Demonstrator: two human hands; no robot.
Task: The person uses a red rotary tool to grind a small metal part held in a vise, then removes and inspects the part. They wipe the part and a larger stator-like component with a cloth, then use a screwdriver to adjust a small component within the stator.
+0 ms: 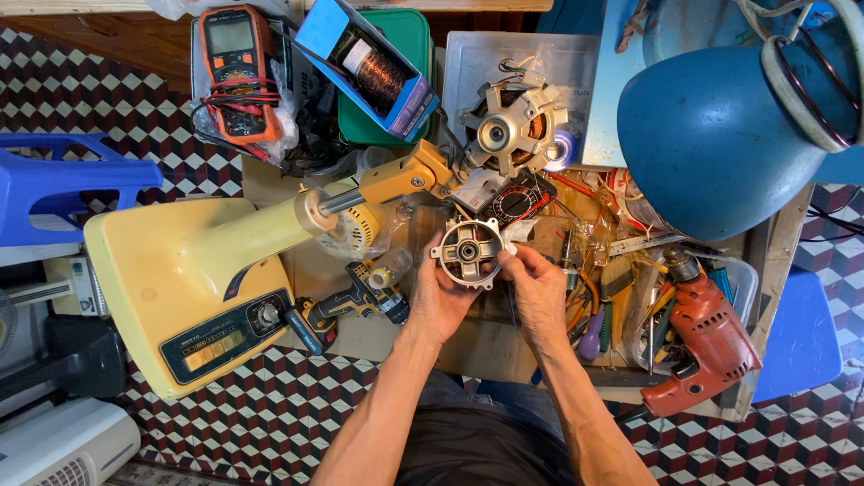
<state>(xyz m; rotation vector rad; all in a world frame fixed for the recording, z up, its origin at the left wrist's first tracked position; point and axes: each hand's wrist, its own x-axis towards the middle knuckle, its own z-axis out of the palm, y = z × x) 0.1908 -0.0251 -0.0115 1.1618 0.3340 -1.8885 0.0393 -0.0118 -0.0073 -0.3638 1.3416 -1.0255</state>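
2 hands grip 1 motor cover (467, 253): left hand (438, 297) cups its side, right hand (537, 290) pinches its edge, drill (353, 304) just left.

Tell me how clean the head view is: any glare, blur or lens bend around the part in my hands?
Head view: even daylight, motor end cover sharp between left hand and right hand; no glare there; wide-angle lens bows the edges; blue lamp shade looms large.

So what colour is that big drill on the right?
The drill is red-orange with a dark chuck, seen best in the head view.
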